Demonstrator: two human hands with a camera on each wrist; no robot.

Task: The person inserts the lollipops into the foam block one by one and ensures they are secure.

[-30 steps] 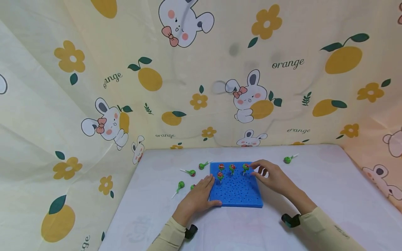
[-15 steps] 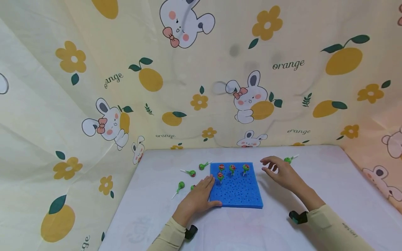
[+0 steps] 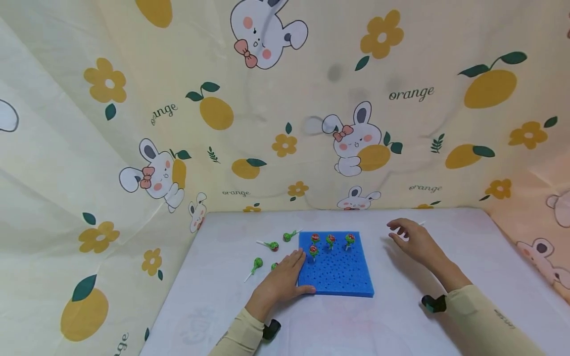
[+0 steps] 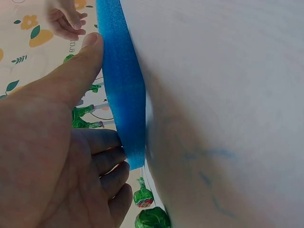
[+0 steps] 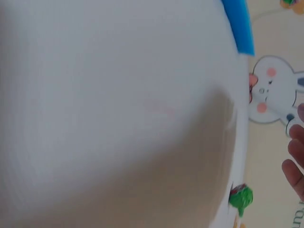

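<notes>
A blue foam board (image 3: pixel 340 277) dotted with small holes lies on the table. Several green-and-red lollipops (image 3: pixel 350 239) stand upright in it, most along the back edge. My left hand (image 3: pixel 282 279) rests at its left side, fingers straight along the edge and thumb over the front; the left wrist view shows the thumb (image 4: pixel 85 61) against the board. Off to the right, my right hand (image 3: pixel 414 242) hovers above the table with loosely bent fingers, holding nothing. Behind it lies another lollipop (image 5: pixel 241 198), of which the head view shows only the white stick (image 3: pixel 422 223).
Several loose lollipops (image 3: pixel 257 264) lie left of the board, one partly covered by my left hand. The white tabletop (image 3: pixel 325 326) ends at a printed cloth backdrop (image 3: pixel 285 168) with rabbits and oranges. Black wrist cameras (image 3: pixel 434 303) sit at both cuffs.
My right hand has moved away from the lollipop at the board's back right corner, rightward to the loose one, which it now mostly covers. My left hand has stayed put.
</notes>
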